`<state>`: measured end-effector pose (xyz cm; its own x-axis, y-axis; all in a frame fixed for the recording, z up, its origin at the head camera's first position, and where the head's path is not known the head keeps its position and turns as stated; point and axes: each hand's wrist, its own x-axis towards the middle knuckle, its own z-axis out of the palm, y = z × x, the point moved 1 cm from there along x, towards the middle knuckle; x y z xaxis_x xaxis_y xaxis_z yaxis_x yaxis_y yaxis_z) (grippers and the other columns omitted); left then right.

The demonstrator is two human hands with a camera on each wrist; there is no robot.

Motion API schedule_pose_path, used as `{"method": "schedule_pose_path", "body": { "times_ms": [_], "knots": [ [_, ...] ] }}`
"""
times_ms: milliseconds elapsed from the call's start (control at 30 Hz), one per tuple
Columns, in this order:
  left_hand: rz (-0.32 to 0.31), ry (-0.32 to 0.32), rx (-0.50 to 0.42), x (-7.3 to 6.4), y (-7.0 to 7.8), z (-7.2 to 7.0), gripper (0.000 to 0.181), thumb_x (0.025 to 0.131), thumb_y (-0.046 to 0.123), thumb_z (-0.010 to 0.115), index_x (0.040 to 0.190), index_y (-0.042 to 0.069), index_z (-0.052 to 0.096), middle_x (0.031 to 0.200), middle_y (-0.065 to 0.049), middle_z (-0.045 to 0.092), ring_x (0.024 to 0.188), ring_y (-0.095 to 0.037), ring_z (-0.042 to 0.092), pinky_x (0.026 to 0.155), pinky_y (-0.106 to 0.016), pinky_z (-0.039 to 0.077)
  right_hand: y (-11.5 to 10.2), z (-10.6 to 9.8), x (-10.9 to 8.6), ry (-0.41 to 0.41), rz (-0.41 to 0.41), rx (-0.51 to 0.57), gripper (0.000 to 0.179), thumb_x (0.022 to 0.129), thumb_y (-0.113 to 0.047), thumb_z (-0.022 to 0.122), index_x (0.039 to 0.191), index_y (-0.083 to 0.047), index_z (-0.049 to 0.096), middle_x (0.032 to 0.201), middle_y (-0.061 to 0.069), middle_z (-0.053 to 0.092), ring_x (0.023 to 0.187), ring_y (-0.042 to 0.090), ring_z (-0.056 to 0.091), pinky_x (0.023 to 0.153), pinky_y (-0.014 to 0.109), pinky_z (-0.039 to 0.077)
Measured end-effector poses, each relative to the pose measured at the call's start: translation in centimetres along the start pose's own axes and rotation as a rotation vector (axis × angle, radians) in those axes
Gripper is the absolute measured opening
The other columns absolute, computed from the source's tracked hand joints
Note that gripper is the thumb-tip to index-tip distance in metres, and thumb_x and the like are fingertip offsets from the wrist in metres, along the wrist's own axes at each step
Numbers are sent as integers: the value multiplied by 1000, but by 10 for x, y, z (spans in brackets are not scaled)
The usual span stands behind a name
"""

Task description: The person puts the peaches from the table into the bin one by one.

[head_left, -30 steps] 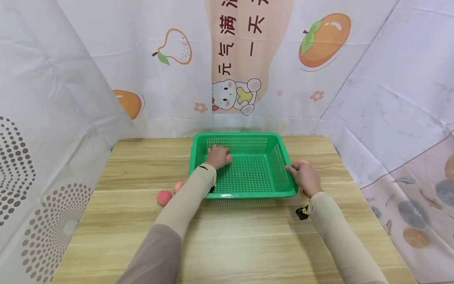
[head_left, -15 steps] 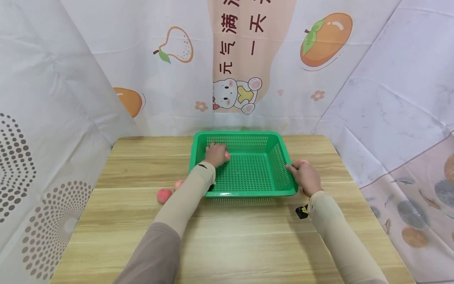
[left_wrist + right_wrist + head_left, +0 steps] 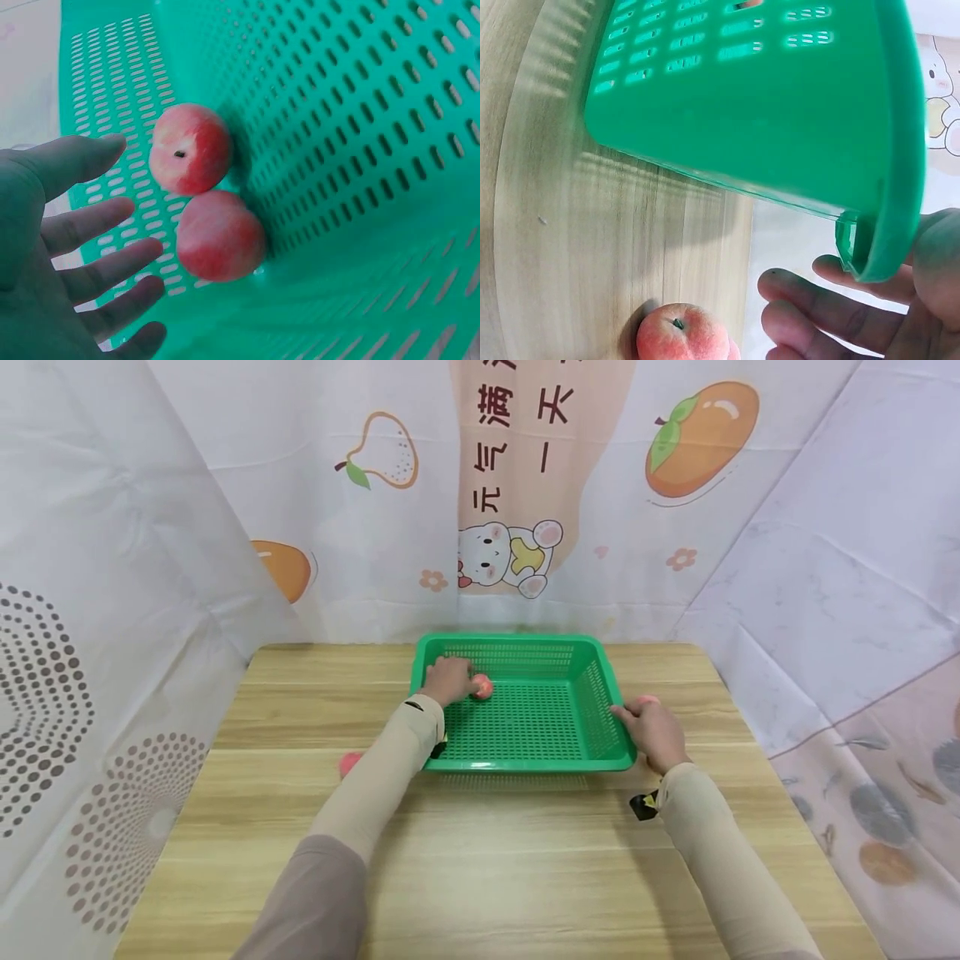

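A green plastic basket (image 3: 517, 766) with slotted walls stands toward the table's back. Inside its left part is my left hand (image 3: 447, 680), fingers spread and holding nothing. Two red-and-pale peaches lie together in the basket just beyond those fingers: an upper peach (image 3: 191, 150) and a lower peach (image 3: 221, 236). The head view shows just one peach (image 3: 482, 687) beside the hand. My right hand (image 3: 654, 732) grips the basket's right rim, thumb on top and fingers beneath the edge (image 3: 892, 225). Past that hand, another peach (image 3: 647, 700) rests on the table.
Left of the basket, a peach (image 3: 350, 763) on the wooden table (image 3: 495, 868) is partly covered by the left sleeve. A printed curtain (image 3: 360, 568) hangs right behind the table's back edge. A black wrist device (image 3: 643, 806) sits at the right sleeve.
My left hand has let go of a peach inside the basket and drawn slightly left. A second peach left of the basket is now hidden behind the sleeve. The right hand keeps its hold.
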<state>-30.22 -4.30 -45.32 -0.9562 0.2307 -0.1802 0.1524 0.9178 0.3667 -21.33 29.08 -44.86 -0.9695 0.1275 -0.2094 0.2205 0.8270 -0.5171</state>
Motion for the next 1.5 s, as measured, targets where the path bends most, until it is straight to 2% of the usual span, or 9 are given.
{"method": "schedule_pose_path", "body": {
  "times_ms": [167, 333, 467, 600, 833, 1000, 1100, 1267, 1500],
  "knots": [
    [-12, 1, -78, -3, 1, -7, 44, 95, 35, 62, 132, 12, 60, 136, -6, 60, 132, -38, 45, 106, -54, 36, 4, -5, 1, -5, -46, -17, 52, 100, -45, 50, 121, 0, 66, 117, 19, 59, 85, 27, 58, 70, 34, 45],
    [20, 1, -112, -7, 4, -18, 43, 96, 35, 61, 131, 12, 62, 136, -8, 60, 133, -39, 44, 109, -54, 35, 10, -10, 1, -5, -113, -78, 55, 100, -45, 50, 125, 2, 63, 108, 17, 62, 71, 19, 58, 64, 29, 41],
    [54, 9, -105, -9, 4, -32, 41, 96, 34, 61, 128, 10, 63, 133, -10, 62, 127, -34, 51, 106, -45, 42, 14, -10, 1, 17, -125, -46, 59, 99, -47, 51, 127, 4, 61, 118, 22, 61, 78, 23, 61, 66, 30, 44],
    [79, 15, -114, -11, -2, -45, 41, 97, 33, 59, 129, 7, 62, 134, -9, 61, 129, -30, 51, 106, -42, 43, 16, -9, 0, 65, -143, -7, 60, 98, -48, 51, 130, 3, 59, 123, 24, 61, 88, 28, 62, 69, 34, 48],
    [85, 10, -157, -15, -11, -54, 44, 97, 34, 58, 131, 6, 60, 137, -11, 59, 132, -30, 48, 106, -44, 42, 17, -6, 0, 127, -225, 9, 49, 96, -37, 60, 120, 6, 65, 109, 23, 66, 94, 33, 63, 78, 45, 51],
    [68, 16, -160, -20, -18, -61, 42, 97, 33, 58, 130, 6, 61, 137, -11, 59, 130, -30, 51, 104, -44, 44, 18, 0, 0, 187, -269, 18, 41, 95, -30, 64, 114, 6, 69, 99, 22, 70, 85, 31, 64, 71, 39, 50],
    [56, 38, -138, -22, -25, -64, 37, 98, 28, 57, 128, 6, 62, 135, -12, 60, 127, -30, 53, 103, -44, 45, 19, 4, -1, 220, -288, 22, 40, 94, -29, 65, 112, 6, 70, 99, 24, 72, 84, 34, 66, 70, 42, 51],
    [52, 64, -113, -26, -35, -67, 33, 99, 24, 56, 125, 6, 64, 133, -14, 61, 124, -31, 55, 101, -45, 46, 21, 6, -3, 200, -256, 37, 43, 96, -32, 62, 115, 6, 68, 108, 26, 70, 97, 42, 65, 81, 52, 51],
    [43, 87, -142, -34, -50, -72, 38, 99, 25, 54, 129, 3, 61, 133, -17, 60, 124, -34, 55, 102, -48, 44, 18, 5, -4, 189, -248, 32, 44, 96, -32, 62, 116, 6, 68, 110, 27, 69, 100, 44, 64, 83, 54, 50]
  ]
}}
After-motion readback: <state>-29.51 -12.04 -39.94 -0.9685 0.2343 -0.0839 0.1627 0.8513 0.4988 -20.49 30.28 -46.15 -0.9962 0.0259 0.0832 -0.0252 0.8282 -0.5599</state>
